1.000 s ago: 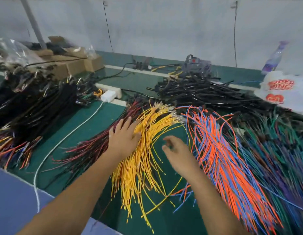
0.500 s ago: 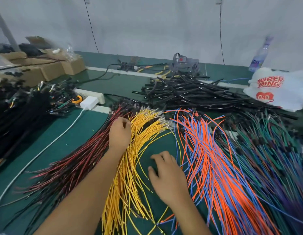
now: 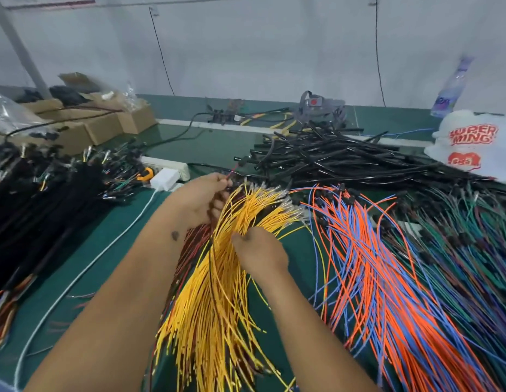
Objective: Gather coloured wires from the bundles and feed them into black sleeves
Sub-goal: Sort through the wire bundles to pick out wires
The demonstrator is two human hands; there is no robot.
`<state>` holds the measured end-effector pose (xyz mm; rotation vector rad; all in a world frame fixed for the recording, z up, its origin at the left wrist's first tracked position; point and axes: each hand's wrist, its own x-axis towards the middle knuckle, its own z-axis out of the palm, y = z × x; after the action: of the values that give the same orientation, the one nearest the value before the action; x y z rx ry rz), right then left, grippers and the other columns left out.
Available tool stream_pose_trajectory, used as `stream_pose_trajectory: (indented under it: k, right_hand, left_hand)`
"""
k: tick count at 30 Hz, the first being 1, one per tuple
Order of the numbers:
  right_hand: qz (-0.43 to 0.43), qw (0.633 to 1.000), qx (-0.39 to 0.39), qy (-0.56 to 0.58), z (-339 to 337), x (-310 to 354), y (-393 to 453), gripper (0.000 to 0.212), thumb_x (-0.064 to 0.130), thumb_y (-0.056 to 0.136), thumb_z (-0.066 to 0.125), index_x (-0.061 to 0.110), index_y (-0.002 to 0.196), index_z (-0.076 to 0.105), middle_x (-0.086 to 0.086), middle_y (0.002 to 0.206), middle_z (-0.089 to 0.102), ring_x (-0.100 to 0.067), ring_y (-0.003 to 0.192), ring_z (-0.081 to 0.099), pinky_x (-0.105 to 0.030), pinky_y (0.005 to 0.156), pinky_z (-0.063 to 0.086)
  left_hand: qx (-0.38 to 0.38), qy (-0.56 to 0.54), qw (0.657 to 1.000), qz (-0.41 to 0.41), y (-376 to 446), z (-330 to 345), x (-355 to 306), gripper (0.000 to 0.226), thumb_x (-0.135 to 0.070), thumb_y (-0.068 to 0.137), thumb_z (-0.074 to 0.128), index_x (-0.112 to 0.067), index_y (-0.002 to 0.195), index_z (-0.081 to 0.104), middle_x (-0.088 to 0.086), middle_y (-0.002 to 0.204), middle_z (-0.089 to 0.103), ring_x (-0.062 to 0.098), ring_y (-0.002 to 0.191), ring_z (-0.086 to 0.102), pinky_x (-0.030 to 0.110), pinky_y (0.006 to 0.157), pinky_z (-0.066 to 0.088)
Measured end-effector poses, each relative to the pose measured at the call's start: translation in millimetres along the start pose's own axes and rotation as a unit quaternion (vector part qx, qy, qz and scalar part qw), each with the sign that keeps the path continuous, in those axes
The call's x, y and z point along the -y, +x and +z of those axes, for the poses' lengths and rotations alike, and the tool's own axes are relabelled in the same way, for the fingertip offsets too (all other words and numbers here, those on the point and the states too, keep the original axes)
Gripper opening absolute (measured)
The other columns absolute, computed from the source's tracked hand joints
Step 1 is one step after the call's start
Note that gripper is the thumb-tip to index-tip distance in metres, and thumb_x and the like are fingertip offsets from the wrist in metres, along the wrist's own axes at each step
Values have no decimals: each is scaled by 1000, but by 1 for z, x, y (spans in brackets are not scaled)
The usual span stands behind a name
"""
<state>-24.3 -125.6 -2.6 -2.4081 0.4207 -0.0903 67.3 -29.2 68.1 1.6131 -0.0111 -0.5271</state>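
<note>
My left hand [image 3: 199, 198] pinches a thin red wire [image 3: 233, 169] at the far end of the dark red bundle [image 3: 189, 244], lifted above the table. My right hand [image 3: 259, 250] rests in the yellow wire bundle [image 3: 218, 306], fingers curled among the strands; I cannot make out one held wire. To the right lie the orange and blue wires [image 3: 368, 264], then green and purple ones [image 3: 467, 250]. A heap of black sleeves [image 3: 331, 159] lies beyond the bundles.
Finished black sleeved harnesses [image 3: 34, 199] are piled at the left. A white power strip and charger [image 3: 167, 172] with a white cable [image 3: 76, 278] sit left of my hands. Cardboard boxes [image 3: 104, 123] stand at the back left, a white printed bag [image 3: 472, 142] and a bottle [image 3: 451, 89] at the back right.
My left hand has risen from the red bundle with a red wire pinched. My right hand moved forward and left from the green mat into the yellow wires.
</note>
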Motion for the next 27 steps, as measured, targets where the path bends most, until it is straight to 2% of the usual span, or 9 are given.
stream_pose_trajectory:
  k: [3,5,7,12,17,19,21,24,27]
  right_hand:
    - [29,966,-23,255,13,11,3,45,43,101,38,10,78,59,-1,69,55,-18,61,49,-31,57,36]
    - [100,865,39,490,14,18,6,39,39,101,42,12,91,68,-2,76,65,-16,65,57,-30,60,45]
    - [113,809,80,572,12,16,10,33,33,101,45,17,92,72,-2,80,71,-14,68,61,-28,61,49]
    - [107,851,19,513,1,0,18,27,23,99,47,16,79,65,-4,73,67,-14,64,60,-22,53,47]
    - [25,929,-75,362,-18,-24,5,20,23,96,51,21,79,60,4,70,56,-18,68,53,-35,67,44]
    - [-26,960,-56,274,-29,-33,-5,26,23,95,50,29,72,60,10,65,56,-8,64,52,-29,63,41]
    - [-35,974,-27,222,-36,-42,-16,33,23,93,49,32,63,57,12,55,53,-1,52,44,-26,55,35]
    - [9,959,0,283,-41,-49,-34,28,26,96,48,20,70,55,-2,64,55,-14,61,49,-32,62,38]
    - [33,888,66,453,-41,-45,-56,16,23,101,44,17,88,52,-8,77,61,-20,71,59,-36,71,53]
  left_hand:
    - [7,-4,1000,4,-2,2,-5,27,-21,104,34,-19,82,48,-1,63,43,6,46,29,15,36,24]
    - [38,-46,998,1,-2,8,6,24,-22,104,35,-19,84,48,-1,63,47,5,43,28,13,33,22]
    - [61,-131,989,3,0,14,23,23,-22,104,35,-20,86,49,-2,63,47,2,38,27,12,31,20]
    - [44,-208,976,36,1,31,49,18,-16,101,44,-11,93,59,1,68,52,2,40,35,12,33,28]
    - [-68,-126,988,56,-3,57,45,13,-22,100,47,-20,99,59,0,95,71,15,71,63,29,62,46]
    - [-22,-152,988,27,-6,73,42,13,-22,103,40,-18,104,52,4,94,74,20,64,65,30,59,48]
    - [10,-210,978,21,-8,91,38,16,-17,104,34,-16,95,47,5,69,72,16,45,59,21,45,46]
    - [32,-290,957,2,-6,109,30,27,-15,105,31,-20,81,42,-6,40,44,3,27,28,9,30,21]
    - [91,-368,925,-33,-2,111,18,29,-19,104,31,-19,78,43,-8,40,32,3,28,22,13,26,14]
